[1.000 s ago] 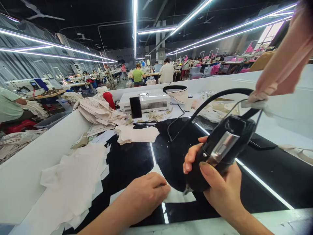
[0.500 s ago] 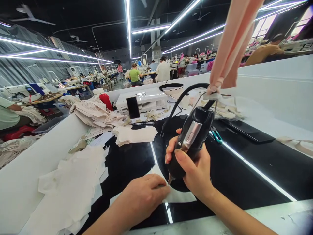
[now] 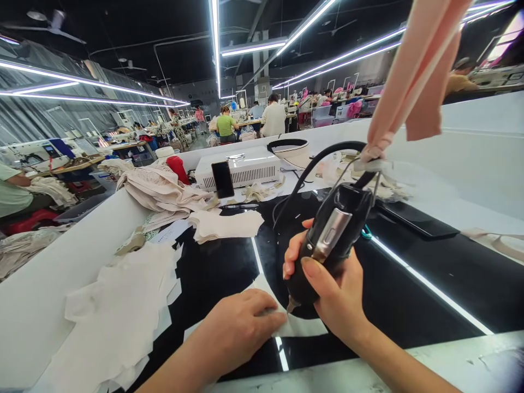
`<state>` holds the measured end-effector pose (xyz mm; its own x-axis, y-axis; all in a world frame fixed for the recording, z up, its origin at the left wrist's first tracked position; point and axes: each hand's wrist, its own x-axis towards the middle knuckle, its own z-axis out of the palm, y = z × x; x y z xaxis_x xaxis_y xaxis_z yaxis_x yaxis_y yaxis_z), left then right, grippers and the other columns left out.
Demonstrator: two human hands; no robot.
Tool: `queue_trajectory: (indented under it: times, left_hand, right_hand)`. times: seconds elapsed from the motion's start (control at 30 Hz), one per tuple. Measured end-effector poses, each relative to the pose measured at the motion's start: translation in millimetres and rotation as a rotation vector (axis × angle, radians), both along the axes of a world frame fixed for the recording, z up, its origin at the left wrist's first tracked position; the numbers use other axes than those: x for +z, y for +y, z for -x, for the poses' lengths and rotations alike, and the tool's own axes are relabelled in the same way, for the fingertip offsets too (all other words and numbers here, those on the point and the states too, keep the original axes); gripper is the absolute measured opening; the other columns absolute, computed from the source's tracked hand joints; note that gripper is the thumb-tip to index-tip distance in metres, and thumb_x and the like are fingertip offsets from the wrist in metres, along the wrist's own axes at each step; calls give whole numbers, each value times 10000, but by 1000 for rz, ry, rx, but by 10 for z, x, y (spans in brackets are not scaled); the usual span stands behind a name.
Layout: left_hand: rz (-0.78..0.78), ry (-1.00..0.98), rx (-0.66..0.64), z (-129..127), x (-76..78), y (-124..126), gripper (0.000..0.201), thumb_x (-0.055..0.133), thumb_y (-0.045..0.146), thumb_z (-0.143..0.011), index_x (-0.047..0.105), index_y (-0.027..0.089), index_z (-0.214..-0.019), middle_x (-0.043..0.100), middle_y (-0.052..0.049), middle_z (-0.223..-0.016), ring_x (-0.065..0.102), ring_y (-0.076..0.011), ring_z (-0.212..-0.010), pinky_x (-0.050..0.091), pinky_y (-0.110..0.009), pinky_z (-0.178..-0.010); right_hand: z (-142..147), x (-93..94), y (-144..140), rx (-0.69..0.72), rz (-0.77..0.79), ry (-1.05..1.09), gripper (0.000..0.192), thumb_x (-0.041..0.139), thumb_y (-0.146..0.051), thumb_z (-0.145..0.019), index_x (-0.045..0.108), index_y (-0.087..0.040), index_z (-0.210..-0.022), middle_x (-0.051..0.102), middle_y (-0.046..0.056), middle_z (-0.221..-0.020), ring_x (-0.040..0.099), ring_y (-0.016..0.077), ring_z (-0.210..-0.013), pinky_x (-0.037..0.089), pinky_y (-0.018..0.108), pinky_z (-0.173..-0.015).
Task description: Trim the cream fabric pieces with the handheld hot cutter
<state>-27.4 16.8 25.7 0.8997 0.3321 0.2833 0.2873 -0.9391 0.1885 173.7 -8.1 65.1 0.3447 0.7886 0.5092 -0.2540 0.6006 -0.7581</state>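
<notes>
Right hand: I've got my right hand (image 3: 338, 286) closed round a black handheld tool (image 3: 323, 248), thumb on the near side, fingers wrapped behind.
Left hand: my left hand (image 3: 241, 327) is palm down on a white piece (image 3: 305, 327), fingers together and bent; can't tell if they pinch it.
Tool tip: metal nozzle (image 3: 291, 305) points down at the piece's curved edge, just beside my left fingertips; can't confirm contact.
White piece: on the black tabletop (image 3: 213, 289), partly under my left hand.
Tool top: black cord (image 3: 305, 174) arching left, pink strip (image 3: 413, 93) tied above.
Left side: stack of white pieces (image 3: 118, 305).
Ahead: smaller stack (image 3: 227, 225), pen (image 3: 239, 206), phone (image 3: 223, 180) upright against white box (image 3: 256, 164).
Right side: flat black slab (image 3: 417, 219).
</notes>
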Motion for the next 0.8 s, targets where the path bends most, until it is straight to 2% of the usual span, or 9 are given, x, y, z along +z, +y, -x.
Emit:
queue_trajectory:
  times: [0.13,0.23,0.3,0.37,0.43,0.5,0.57,0.8]
  left_hand:
    - [-15,-8,-8,30,-40,22,205,505,151,-1163,694,215,-1212,746,-41,-1147,750,-197,-978,629,-258,-820]
    - [-47,-61,-28,47,-89,53,239,462,147,-1182,691,199,-1224,753,-45,-1130,752,-195,-1004,634,-354,-1045]
    - [-72,-114,-50,47,-107,63,247,443,146,-1196,681,180,-1253,765,-62,-1173,760,-193,-1058,540,-439,-1231]
    - [-62,-145,-63,36,-103,55,221,465,145,-1196,674,166,-1267,768,-76,-1210,755,-192,-1092,492,-447,-1285]
    - [-15,-140,-60,14,-86,36,180,521,151,-1179,674,160,-1272,767,-75,-1181,741,-204,-1058,573,-399,-1185]
    - [23,-132,-54,-9,-74,19,156,566,160,-1158,676,160,-1270,761,-74,-1129,724,-227,-1007,646,-363,-1009]
    - [39,-134,-53,-25,-77,15,145,590,159,-1143,680,165,-1257,755,-79,-1112,718,-247,-1003,657,-349,-907]
    - [57,-126,-61,1,-103,37,183,575,106,-1132,687,171,-1261,745,-82,-1119,711,-234,-985,645,-333,-867]
  right_hand:
    - [35,7,-4,-10,19,5,297,831,-254,-909,637,-298,-1129,736,-50,-813,670,130,-577,614,252,-549]
    - [16,4,-11,-23,25,2,304,853,-290,-918,647,-298,-1141,735,-50,-819,674,128,-582,618,252,-561]
    - [-19,-9,-27,-36,20,-4,337,875,-353,-935,660,-306,-1190,732,-48,-831,676,132,-598,618,257,-572]
    - [-54,-26,-49,-48,17,-15,387,894,-428,-942,668,-321,-1237,730,-45,-841,676,137,-607,614,262,-568]
    - [-78,-42,-74,-56,22,-28,417,906,-482,-936,672,-330,-1246,727,-44,-844,676,141,-604,614,265,-558]
    - [-89,-57,-96,-57,32,-36,431,911,-506,-932,668,-333,-1242,726,-42,-845,674,144,-597,611,265,-539]
    - [-92,-70,-110,-54,38,-35,448,915,-513,-928,659,-337,-1251,727,-40,-851,678,148,-596,607,265,-523]
    - [-45,-62,-39,-47,10,-13,353,906,-497,-940,679,-320,-1145,733,-48,-838,680,132,-601,613,256,-556]
